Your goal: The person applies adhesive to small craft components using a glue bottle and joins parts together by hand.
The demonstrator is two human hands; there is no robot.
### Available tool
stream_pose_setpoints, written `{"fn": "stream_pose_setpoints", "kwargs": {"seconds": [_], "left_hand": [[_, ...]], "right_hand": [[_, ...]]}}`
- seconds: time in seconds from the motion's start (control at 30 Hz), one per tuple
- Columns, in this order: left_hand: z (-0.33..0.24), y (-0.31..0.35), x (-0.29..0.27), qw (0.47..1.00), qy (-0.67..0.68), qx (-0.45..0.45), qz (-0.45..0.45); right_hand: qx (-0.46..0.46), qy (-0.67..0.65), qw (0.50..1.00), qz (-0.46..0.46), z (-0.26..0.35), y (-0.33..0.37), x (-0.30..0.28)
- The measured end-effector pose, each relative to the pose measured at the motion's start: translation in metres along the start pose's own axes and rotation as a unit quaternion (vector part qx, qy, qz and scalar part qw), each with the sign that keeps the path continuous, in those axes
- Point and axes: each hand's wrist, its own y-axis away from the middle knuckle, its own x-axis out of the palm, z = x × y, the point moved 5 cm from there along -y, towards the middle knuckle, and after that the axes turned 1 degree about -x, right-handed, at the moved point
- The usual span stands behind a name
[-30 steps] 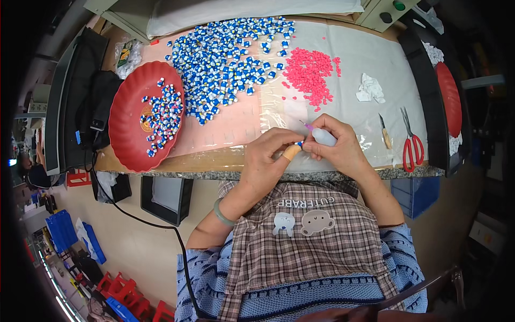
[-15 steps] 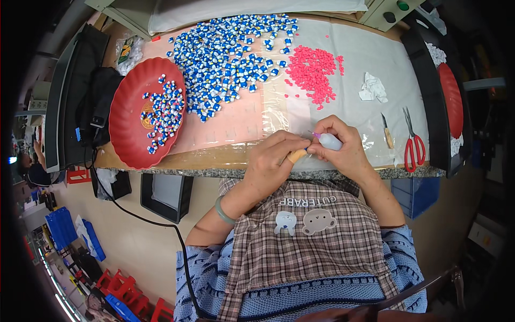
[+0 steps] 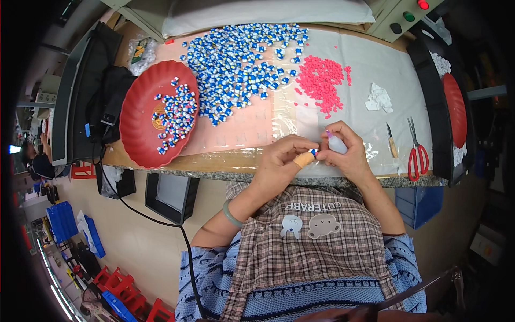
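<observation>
At the left of the bench (image 3: 225,162), a red scalloped bowl (image 3: 135,112) holds small blue-and-white pieces, and a wide spread of similar blue-and-white pieces (image 3: 230,70) lies just beside it. The left hand (image 3: 283,159), a tan thumb cover (image 3: 304,159) on it, has its grip pinched closed on one small blue-and-white piece (image 3: 314,152), above the bench's near edge. Beyond are pink pieces (image 3: 320,80). The right hand (image 3: 347,156), near the left fingertips, has its grip closed around a translucent squeeze bottle (image 3: 337,144), purple nozzle upward. Farther right lie crumpled white paper (image 3: 379,98), a wooden-handled knife (image 3: 392,145) and red-handled scissors (image 3: 417,158).
</observation>
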Motion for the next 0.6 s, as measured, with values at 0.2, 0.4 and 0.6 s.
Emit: {"fn": "stream_pose_setpoints", "kwargs": {"seconds": [0.2,0.4,0.6], "left_hand": [[-0.001,-0.011,-0.012,0.981,0.160,-0.105,0.003],[-0.060,-0.052,-0.034,0.898,-0.404,0.124,-0.126],[-0.068,-0.094,-0.034,0.748,-0.575,0.300,-0.141]], "right_hand": [[0.007,-0.017,0.999,-0.034,-0.001,0.001,-0.015],[0.010,0.017,0.999,-0.043,0.002,0.001,-0.018],[0.013,0.032,0.999,-0.042,0.004,0.001,-0.018]]}}
